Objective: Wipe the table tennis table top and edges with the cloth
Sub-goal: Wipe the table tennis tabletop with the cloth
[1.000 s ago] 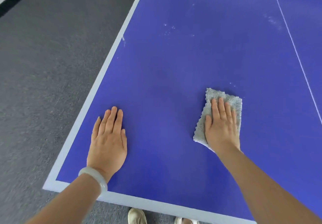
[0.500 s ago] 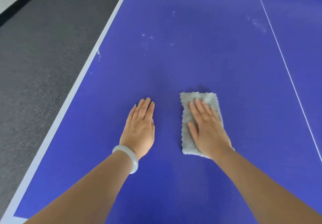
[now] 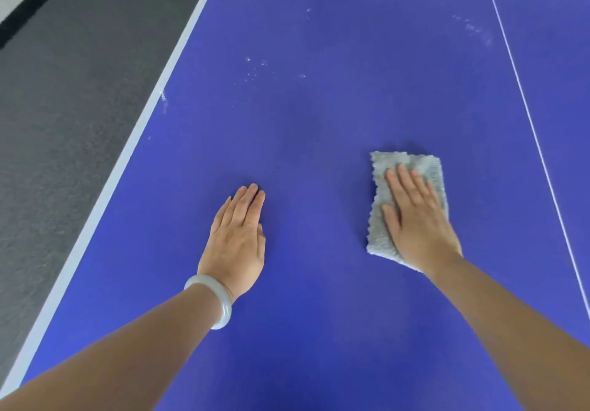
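Observation:
The blue table tennis table top (image 3: 319, 123) fills most of the head view. A folded grey cloth (image 3: 415, 168) lies flat on it at centre right. My right hand (image 3: 415, 219) presses palm down on the cloth, fingers spread over it, covering its lower right part. My left hand (image 3: 238, 238) rests flat on the bare blue surface to the left of the cloth, fingers together, holding nothing; a pale bangle (image 3: 217, 299) sits on that wrist. White specks (image 3: 255, 69) and a smear (image 3: 475, 29) mark the top farther away.
The white side edge stripe (image 3: 134, 152) runs diagonally along the table's left side, with a small white mark (image 3: 163, 97) on it. Grey carpet floor (image 3: 64, 107) lies beyond it. A thin white centre line (image 3: 526, 107) runs along the right.
My right hand has slid the cloth to the right, away from my left hand. The left hand stays flat at about the same spot on the top.

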A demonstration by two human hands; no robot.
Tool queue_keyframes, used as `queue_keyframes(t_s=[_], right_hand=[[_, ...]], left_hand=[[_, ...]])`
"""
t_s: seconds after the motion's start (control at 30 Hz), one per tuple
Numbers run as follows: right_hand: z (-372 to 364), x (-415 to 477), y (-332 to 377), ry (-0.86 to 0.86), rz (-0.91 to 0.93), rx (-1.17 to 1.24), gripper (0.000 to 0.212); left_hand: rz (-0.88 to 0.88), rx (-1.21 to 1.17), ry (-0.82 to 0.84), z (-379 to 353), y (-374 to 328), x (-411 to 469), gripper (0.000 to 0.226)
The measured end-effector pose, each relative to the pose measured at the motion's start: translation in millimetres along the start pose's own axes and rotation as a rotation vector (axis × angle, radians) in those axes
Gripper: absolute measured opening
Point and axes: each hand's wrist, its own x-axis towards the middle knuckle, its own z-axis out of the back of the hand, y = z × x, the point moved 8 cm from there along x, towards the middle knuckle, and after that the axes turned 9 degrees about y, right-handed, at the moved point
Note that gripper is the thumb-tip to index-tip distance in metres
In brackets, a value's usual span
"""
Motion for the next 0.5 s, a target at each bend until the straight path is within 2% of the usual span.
queue_keyframes(t_s=[0.07,0.17,0.2,0.23,0.33,0.4,0.43,0.5], right_hand=[[5,5,-32,-0.004,-0.196,0.061,0.064],[0,5,12,-0.077,-0.387,0.117,0.065],[-6,2,46,-0.08,-0.34,0.109,0.067],[-15,-3,89,-0.072,-0.216,0.101,0.068],[-44,-38,193,0.021,0.248,0.0,0.064],[-35,-45,179,0.023,0.406,-0.027,0.063],[-28,-42,147,0.009,0.389,-0.027,0.062],[-14,-32,58,-0.024,0.211,-0.038,0.061]], left_hand=[[-0.004,0.012,0.002,-1,-1,1,0.056],[0.0,0.024,0.006,-1,1,1,0.057],[0.004,0.022,0.009,-1,1,1,0.057],[0.007,0.018,0.012,-2,2,1,0.056],[0.001,0.034,0.023,-1,1,2,0.059],[-0.005,0.035,0.018,0,1,1,0.06],[-0.006,0.029,0.011,0,0,1,0.059],[0.001,0.041,-0.004,1,1,0,0.058]])
